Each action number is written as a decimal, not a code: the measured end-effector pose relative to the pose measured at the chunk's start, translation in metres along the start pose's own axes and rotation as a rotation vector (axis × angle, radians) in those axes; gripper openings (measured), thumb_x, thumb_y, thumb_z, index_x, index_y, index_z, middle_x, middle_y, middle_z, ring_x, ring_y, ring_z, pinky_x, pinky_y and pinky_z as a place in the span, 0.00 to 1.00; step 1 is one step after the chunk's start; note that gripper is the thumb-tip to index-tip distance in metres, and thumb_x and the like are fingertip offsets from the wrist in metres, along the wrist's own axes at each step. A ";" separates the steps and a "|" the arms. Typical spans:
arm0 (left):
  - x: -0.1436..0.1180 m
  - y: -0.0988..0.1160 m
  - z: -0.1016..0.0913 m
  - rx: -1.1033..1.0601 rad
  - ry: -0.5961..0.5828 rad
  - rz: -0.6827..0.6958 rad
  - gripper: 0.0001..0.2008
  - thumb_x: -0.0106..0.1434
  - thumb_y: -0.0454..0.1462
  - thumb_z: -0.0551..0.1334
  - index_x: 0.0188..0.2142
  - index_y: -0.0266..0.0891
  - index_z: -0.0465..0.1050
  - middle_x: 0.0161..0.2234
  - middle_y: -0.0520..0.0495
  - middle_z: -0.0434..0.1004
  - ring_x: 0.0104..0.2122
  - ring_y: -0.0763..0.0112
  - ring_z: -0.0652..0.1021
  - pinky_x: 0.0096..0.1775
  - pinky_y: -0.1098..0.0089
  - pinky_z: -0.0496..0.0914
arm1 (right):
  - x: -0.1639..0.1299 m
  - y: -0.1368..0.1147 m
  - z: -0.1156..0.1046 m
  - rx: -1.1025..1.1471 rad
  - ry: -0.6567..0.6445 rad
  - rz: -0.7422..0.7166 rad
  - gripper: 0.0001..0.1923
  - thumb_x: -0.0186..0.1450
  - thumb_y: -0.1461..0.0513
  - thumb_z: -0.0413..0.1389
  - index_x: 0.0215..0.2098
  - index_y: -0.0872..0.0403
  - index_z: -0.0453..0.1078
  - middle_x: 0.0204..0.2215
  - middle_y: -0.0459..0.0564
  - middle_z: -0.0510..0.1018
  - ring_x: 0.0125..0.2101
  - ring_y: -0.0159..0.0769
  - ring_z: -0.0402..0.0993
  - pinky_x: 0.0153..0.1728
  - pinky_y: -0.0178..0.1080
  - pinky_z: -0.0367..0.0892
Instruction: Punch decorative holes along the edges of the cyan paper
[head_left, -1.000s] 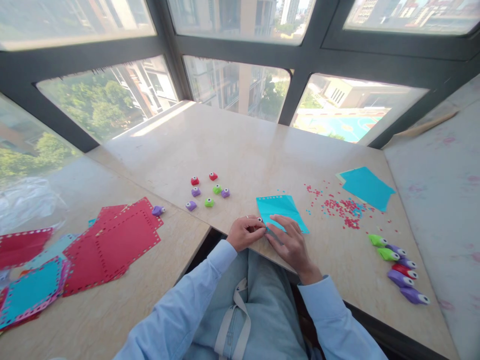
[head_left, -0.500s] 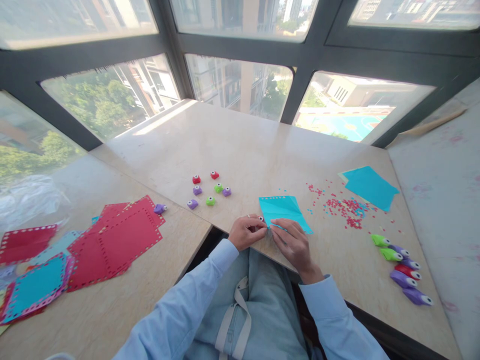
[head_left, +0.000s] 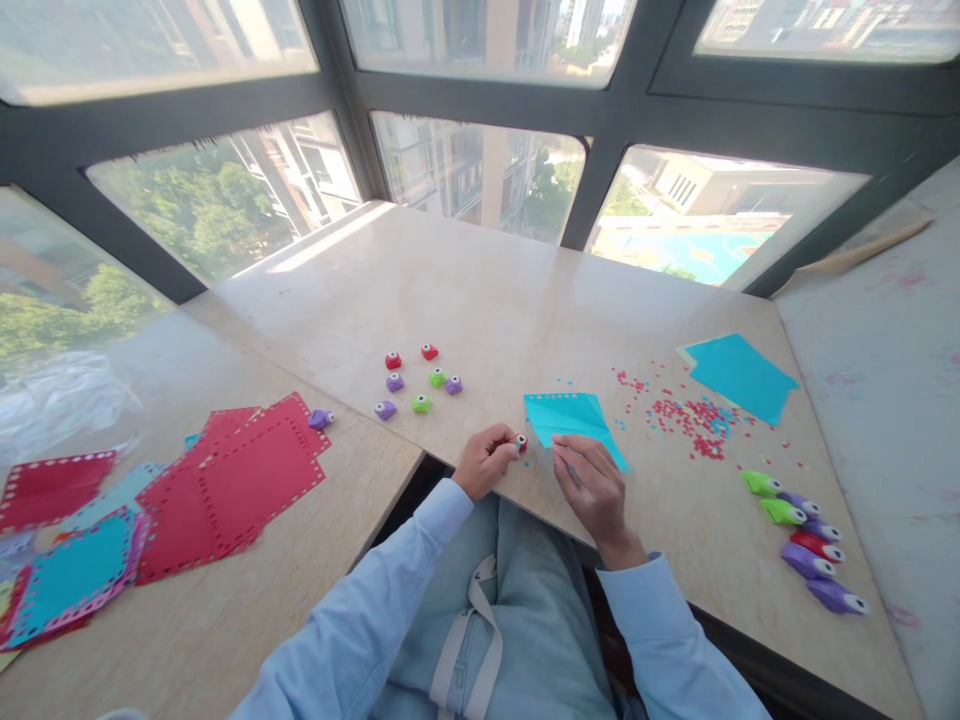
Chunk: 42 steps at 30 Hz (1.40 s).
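1. Head view: the left hand (head_left: 486, 462) sits at the near edge of the marble table (head_left: 487, 290), fingers curled tight around a small red punch (head_left: 520, 441) whose white-and-black button pokes out past the fingertips.
2. Its forearm, in a light blue sleeve, rises from the lower left with the wrist bent slightly inward.
3. Right hand (head_left: 591, 484) lies palm down, fingers spread loosely and pressing the near corner of the turquoise paper sheet (head_left: 571, 418).
4. That sheet lies flat on the table just beyond both hands, its far edge showing a row of punched holes.
5. Red punch and sheet sit just beside each other; whether they touch cannot be told.
6. Red confetti (head_left: 686, 412) is scattered to the right of the sheet.
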<state>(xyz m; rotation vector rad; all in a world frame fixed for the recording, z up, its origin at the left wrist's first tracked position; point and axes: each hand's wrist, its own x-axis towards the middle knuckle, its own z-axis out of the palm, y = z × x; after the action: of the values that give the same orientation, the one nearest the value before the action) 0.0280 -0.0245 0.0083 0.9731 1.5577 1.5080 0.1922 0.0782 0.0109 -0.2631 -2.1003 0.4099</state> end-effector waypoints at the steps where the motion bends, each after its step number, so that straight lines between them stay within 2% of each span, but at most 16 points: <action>1: 0.001 0.000 -0.002 -0.074 0.022 -0.043 0.09 0.55 0.41 0.57 0.24 0.38 0.66 0.17 0.56 0.63 0.17 0.78 0.64 0.21 0.75 0.58 | 0.000 0.000 0.000 -0.002 0.005 0.006 0.14 0.66 0.71 0.56 0.47 0.52 0.74 0.41 0.53 0.79 0.42 0.39 0.75 0.43 0.45 0.72; 8: 0.016 0.010 -0.012 -0.463 0.305 -0.235 0.10 0.52 0.44 0.57 0.25 0.41 0.57 0.17 0.58 0.64 0.11 0.79 0.65 0.12 0.78 0.50 | -0.002 0.001 -0.001 -0.060 0.024 0.069 0.10 0.67 0.70 0.56 0.44 0.53 0.75 0.40 0.52 0.79 0.41 0.39 0.75 0.43 0.44 0.71; 11: 0.023 0.013 -0.014 -0.521 0.392 -0.287 0.12 0.51 0.45 0.59 0.26 0.41 0.59 0.17 0.58 0.65 0.11 0.80 0.66 0.12 0.79 0.51 | -0.003 0.002 -0.001 -0.065 0.038 0.085 0.09 0.66 0.70 0.57 0.42 0.53 0.75 0.40 0.52 0.79 0.40 0.39 0.75 0.43 0.43 0.71; 14: 0.026 0.014 -0.013 -0.541 0.441 -0.273 0.14 0.50 0.46 0.62 0.30 0.40 0.63 0.18 0.59 0.67 0.13 0.80 0.68 0.12 0.80 0.53 | -0.005 0.004 0.000 -0.069 0.041 0.098 0.08 0.67 0.69 0.57 0.42 0.53 0.75 0.39 0.52 0.79 0.40 0.39 0.75 0.43 0.44 0.71; 22: 0.014 0.013 0.000 -0.232 0.314 -0.178 0.10 0.50 0.44 0.60 0.25 0.38 0.66 0.15 0.57 0.67 0.12 0.79 0.68 0.12 0.79 0.58 | -0.004 0.004 0.001 -0.093 0.051 0.117 0.07 0.68 0.68 0.56 0.41 0.53 0.75 0.38 0.52 0.79 0.40 0.38 0.75 0.42 0.43 0.71; 29: 0.014 0.013 0.000 -0.140 0.240 -0.249 0.05 0.49 0.39 0.56 0.23 0.39 0.64 0.14 0.58 0.65 0.11 0.79 0.66 0.12 0.80 0.55 | -0.004 0.004 0.002 -0.109 0.046 0.167 0.07 0.69 0.65 0.55 0.40 0.53 0.76 0.37 0.52 0.79 0.39 0.39 0.75 0.42 0.44 0.71; 32: 0.018 0.014 0.001 -0.081 0.168 -0.289 0.05 0.48 0.36 0.57 0.28 0.38 0.67 0.15 0.58 0.67 0.12 0.78 0.68 0.12 0.80 0.58 | -0.006 0.006 0.003 -0.109 0.048 0.179 0.07 0.69 0.66 0.55 0.41 0.53 0.76 0.37 0.52 0.79 0.39 0.39 0.75 0.42 0.44 0.71; 35: 0.020 0.015 0.002 -0.034 0.128 -0.309 0.14 0.47 0.33 0.59 0.37 0.36 0.70 0.17 0.59 0.68 0.13 0.77 0.69 0.12 0.79 0.60 | -0.007 0.007 0.003 -0.105 0.050 0.184 0.07 0.69 0.66 0.55 0.41 0.53 0.75 0.38 0.51 0.79 0.39 0.39 0.75 0.43 0.44 0.71; 38: 0.021 0.014 0.003 -0.020 0.135 -0.299 0.14 0.50 0.34 0.60 0.38 0.36 0.70 0.18 0.58 0.68 0.13 0.77 0.68 0.12 0.79 0.60 | -0.007 0.007 0.003 -0.105 0.051 0.191 0.07 0.69 0.66 0.56 0.40 0.53 0.76 0.38 0.51 0.79 0.39 0.39 0.75 0.43 0.44 0.71; 42: 0.017 0.008 0.001 -0.063 0.198 -0.255 0.12 0.57 0.41 0.59 0.38 0.36 0.69 0.21 0.56 0.69 0.14 0.78 0.67 0.13 0.78 0.59 | -0.007 0.007 0.004 -0.105 0.056 0.187 0.06 0.68 0.67 0.56 0.41 0.53 0.75 0.38 0.51 0.79 0.40 0.39 0.75 0.43 0.43 0.71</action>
<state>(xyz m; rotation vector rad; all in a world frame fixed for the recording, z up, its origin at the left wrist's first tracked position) 0.0215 -0.0084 0.0166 0.5776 1.6895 1.4963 0.1932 0.0813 0.0006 -0.5295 -2.0519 0.3983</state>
